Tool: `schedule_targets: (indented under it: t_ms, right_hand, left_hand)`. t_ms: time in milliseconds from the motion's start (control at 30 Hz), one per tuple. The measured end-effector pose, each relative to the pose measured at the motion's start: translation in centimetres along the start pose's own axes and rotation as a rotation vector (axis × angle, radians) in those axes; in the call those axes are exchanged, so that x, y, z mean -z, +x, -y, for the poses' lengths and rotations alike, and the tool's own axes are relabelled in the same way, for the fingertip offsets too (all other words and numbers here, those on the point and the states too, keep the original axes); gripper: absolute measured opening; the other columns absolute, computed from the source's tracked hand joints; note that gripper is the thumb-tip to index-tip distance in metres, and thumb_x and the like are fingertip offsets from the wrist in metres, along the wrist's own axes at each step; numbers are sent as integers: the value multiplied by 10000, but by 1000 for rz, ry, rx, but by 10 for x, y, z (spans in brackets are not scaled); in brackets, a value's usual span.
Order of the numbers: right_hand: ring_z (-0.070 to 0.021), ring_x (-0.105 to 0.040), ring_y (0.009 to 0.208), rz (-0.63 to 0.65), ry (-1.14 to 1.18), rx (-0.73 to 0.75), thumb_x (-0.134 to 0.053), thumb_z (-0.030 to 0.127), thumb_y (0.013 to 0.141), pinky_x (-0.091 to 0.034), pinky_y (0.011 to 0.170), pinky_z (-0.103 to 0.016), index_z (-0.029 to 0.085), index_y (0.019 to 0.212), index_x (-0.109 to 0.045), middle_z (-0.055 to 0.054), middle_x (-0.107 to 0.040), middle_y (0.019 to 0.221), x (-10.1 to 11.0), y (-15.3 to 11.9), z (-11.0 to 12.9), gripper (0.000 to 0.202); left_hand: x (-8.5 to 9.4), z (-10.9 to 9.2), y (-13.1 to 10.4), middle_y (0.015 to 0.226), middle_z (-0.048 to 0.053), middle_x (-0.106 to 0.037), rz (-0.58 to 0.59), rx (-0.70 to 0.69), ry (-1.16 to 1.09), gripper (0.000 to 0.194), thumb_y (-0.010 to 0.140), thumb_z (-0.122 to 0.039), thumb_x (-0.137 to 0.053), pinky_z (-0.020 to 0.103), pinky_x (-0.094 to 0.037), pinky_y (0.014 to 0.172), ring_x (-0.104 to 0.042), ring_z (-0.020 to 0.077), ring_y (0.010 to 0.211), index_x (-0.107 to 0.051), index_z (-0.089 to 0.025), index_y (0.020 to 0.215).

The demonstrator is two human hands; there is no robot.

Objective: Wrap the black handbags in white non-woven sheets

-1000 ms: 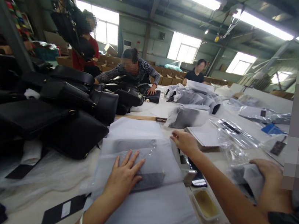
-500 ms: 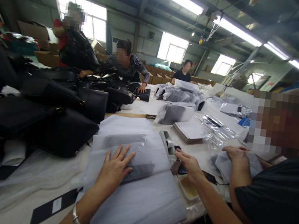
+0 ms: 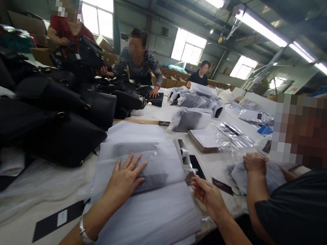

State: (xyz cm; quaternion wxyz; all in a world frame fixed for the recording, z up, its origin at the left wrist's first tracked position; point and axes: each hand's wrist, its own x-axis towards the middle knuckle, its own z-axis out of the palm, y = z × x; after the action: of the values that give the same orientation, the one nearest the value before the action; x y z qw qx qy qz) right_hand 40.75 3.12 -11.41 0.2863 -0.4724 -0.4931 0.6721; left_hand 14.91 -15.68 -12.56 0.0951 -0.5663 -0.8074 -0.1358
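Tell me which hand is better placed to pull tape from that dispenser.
Right hand, probably: its fingers are close to the near end of the tape dispenser, while the left hand lies spread on the paper-wrapped bundle, farther away.

The single view looks from the wearer's head forward and down across the table (image 3: pixel 23 224), with the left hand (image 3: pixel 125 178) and right hand (image 3: pixel 210 198) close at lower middle and windows (image 3: pixel 189 46) far off along the upper frame.
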Motion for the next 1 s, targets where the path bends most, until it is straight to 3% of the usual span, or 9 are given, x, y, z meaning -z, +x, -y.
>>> schedule_targets:
  t_ms: [67, 167, 267, 333, 433, 533, 633, 733, 1000]
  right_hand:
    - [-102, -582, 571, 9, -73, 25, -840, 437, 637, -496, 555, -220, 170, 840, -751, -29, -698, 739, 3, 9, -3, 348]
    - [-127, -549, 515, -26, -459, 227, -728, 463, 722, -439, 511, -251, 171, 736, -725, -19, -667, 650, 10, 23, -2, 293]
    - [-214, -642, 663, -80, -925, 490, -580, 425, 824, -472, 630, -312, 207, 751, -742, -41, -706, 695, 22, 26, 3, 281]
    - [-243, -668, 781, -75, -1097, 660, -503, 391, 880, -486, 727, -342, 233, 874, -763, -55, -736, 817, 30, 22, 8, 304]
    - [-235, -667, 841, 18, -1244, 844, -446, 338, 932, -489, 775, -343, 254, 1075, -741, -69, -731, 941, 36, 10, 22, 338]
    - [-209, -659, 877, 207, -1341, 982, -432, 253, 942, -488, 785, -307, 279, 1183, -702, -61, -726, 958, 25, 4, 45, 363]
    - [-188, -650, 861, 404, -1405, 1125, -416, 238, 963, -471, 746, -275, 277, 1198, -692, -57, -725, 943, -5, 2, 70, 365]
    - [-174, -632, 808, 588, -1422, 1243, -419, 292, 987, -437, 703, -263, 251, 1134, -714, -60, -714, 899, -52, 1, 89, 332]
    - [-117, -545, 610, 1016, -1335, 1276, -518, 393, 934, -364, 612, -236, 211, 816, -735, -16, -663, 708, -193, 17, 103, 307]
  left_hand:
    - [0, 0, 0, 1554, 37, -387, 3, 1, -2, 511, 914, -314, -595, 623, -361, 1083, -324, 331, 1441, -484, -337, 1412]
    - [0, 0, 0, 1555, 39, -384, 7, 5, -6, 510, 917, -319, -591, 623, -360, 1083, -325, 331, 1441, -482, -338, 1414]
    - [1, 0, 1, 1554, 46, -381, 14, 10, -16, 502, 921, -306, -586, 622, -358, 1082, -333, 335, 1437, -487, -333, 1412]
    - [2, 1, 1, 1552, 50, -380, 19, 8, -33, 506, 921, -299, -584, 625, -357, 1081, -332, 337, 1436, -483, -322, 1417]
    - [4, 4, 3, 1542, 60, -396, 17, 9, -90, 553, 917, -304, -587, 613, -358, 1088, -329, 329, 1439, -437, -300, 1450]
    - [9, 10, 5, 1540, 80, -401, 14, 26, -168, 586, 923, -305, -572, 569, -386, 1090, -363, 309, 1425, -390, -276, 1479]
    - [15, 18, 7, 1577, 90, -334, -16, 78, -243, 542, 952, -243, -502, 465, -437, 1081, -416, 275, 1397, -390, -235, 1482]
    - [18, 28, 6, 1604, 84, -276, -54, 180, -308, 515, 955, -171, -448, 382, -507, 1013, -468, 262, 1361, -422, -233, 1465]
    - [8, 64, 4, 1592, 130, -301, -159, 259, -639, 561, 903, -108, -492, 413, -414, 1122, -371, 253, 1425, -431, -187, 1455]
